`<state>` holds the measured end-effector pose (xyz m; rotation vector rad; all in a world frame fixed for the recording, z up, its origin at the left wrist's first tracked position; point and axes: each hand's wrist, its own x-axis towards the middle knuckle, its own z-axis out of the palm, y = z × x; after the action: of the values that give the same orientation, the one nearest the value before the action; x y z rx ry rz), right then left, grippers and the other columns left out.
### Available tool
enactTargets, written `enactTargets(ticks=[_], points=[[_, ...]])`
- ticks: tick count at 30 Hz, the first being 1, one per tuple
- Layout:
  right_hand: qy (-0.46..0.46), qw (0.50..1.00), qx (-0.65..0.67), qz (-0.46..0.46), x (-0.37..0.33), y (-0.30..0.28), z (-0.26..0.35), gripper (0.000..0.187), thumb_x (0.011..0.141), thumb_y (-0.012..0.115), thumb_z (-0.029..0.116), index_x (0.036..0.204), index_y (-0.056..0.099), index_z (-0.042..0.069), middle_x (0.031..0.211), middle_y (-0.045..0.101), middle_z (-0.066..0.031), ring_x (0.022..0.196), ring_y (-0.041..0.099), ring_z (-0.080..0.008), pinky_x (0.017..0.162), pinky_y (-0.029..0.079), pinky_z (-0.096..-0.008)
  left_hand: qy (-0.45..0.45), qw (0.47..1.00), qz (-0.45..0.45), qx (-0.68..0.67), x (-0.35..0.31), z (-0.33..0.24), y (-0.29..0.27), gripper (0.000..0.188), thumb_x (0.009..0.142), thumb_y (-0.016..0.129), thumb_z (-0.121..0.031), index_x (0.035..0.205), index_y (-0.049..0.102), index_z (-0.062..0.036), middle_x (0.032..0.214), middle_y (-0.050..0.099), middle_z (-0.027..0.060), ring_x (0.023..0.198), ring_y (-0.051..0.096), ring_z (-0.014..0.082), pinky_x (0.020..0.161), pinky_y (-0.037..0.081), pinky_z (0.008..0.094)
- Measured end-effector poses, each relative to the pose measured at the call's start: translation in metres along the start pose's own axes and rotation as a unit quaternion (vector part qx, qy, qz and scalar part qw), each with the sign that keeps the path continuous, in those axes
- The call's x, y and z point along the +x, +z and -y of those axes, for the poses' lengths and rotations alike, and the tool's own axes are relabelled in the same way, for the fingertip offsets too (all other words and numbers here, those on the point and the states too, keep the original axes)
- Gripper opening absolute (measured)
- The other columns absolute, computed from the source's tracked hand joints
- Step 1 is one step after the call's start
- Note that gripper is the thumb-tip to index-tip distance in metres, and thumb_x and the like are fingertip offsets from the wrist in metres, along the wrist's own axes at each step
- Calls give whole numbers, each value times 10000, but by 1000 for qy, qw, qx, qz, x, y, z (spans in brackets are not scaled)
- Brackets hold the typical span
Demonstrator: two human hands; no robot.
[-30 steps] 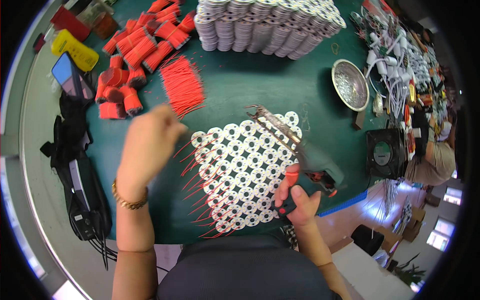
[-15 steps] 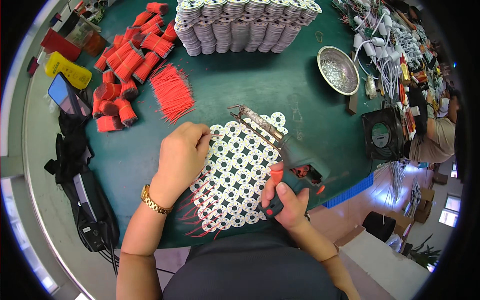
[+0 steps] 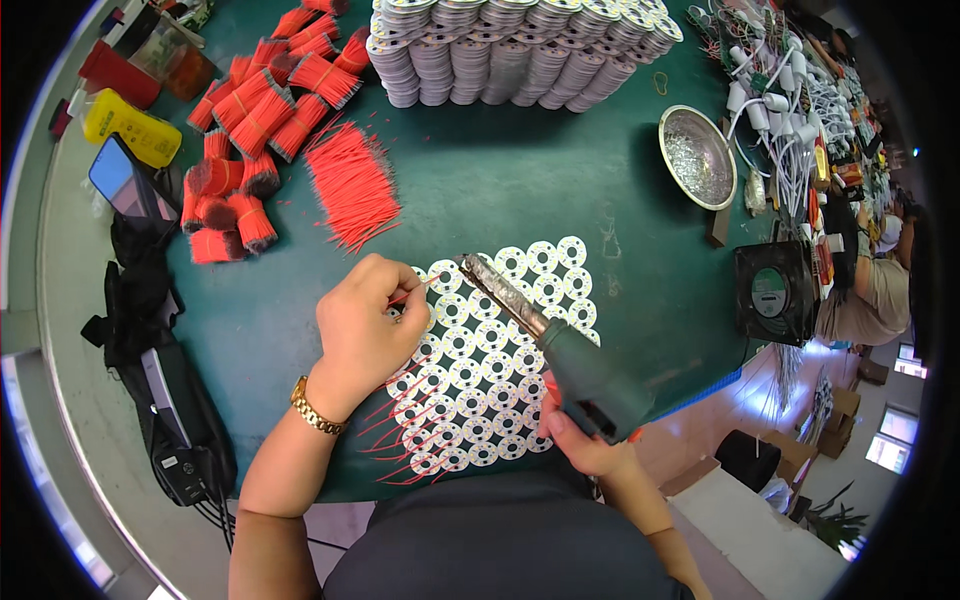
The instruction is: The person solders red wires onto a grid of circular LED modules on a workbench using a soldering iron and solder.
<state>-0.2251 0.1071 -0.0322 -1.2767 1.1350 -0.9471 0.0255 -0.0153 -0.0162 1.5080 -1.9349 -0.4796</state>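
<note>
My left hand [image 3: 368,318], a gold watch on its wrist, pinches a thin red wire [image 3: 422,287] at the far left of an array of round white LED boards [image 3: 465,373]. My right hand [image 3: 592,447] is wrapped round the handle of a dark green soldering gun [image 3: 590,375]. Its metal tip points away to the left and hovers close to the wire's end; I cannot tell whether they touch. Along the array's near left side, several red wires [image 3: 400,413] stick out from the boards. A loose pile of red wires [image 3: 352,187] lies beyond my left hand.
Bundles of red wire [image 3: 262,110] lie at the far left, by a phone [image 3: 130,180] and a yellow bottle [image 3: 133,128]. Stacked round boards [image 3: 510,65] stand at the back. Rightward are a metal bowl [image 3: 697,158], a black fan [image 3: 772,292] and white-cabled parts [image 3: 770,110].
The soldering gun's tip has turned and come down beside the wire's end. My left hand stays near the same board, still pinching the wire. The whole view has shifted slightly.
</note>
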Motion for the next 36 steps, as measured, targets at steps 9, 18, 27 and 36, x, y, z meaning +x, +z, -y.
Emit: enactTargets(ticks=[9,18,27,36], points=[[-94,984,-150,10,9,6,17,290,882,619,34,1168,604,-17,738,615,-43,645,615,-126,602,526,-287,19,999,-23,-23,-1,5,3,109,745,706,25,766,620,-40,709,581,49,554,551,140,512,431,274],[-52,986,-158,-7,6,10,20,43,880,595,17,912,624,9,733,611,-31,651,622,-121,593,518,-283,28,999,-31,1,-1,7,6,129,719,703,-27,775,611,-98,729,592,36,591,613,213,522,471,329],[-71,982,-172,24,3,6,16,173,893,611,35,1062,616,3,767,608,-50,646,595,-126,610,518,-289,39,999,-35,9,-1,5,5,129,730,709,10,762,606,-61,712,585,51,552,589,188,515,453,298],[-71,989,-132,19,-20,0,-11,461,929,594,54,1376,480,34,803,562,-60,682,551,-144,631,500,-305,46,998,-37,11,0,7,6,119,726,704,0,760,608,-60,712,589,51,559,592,186,515,456,305]])
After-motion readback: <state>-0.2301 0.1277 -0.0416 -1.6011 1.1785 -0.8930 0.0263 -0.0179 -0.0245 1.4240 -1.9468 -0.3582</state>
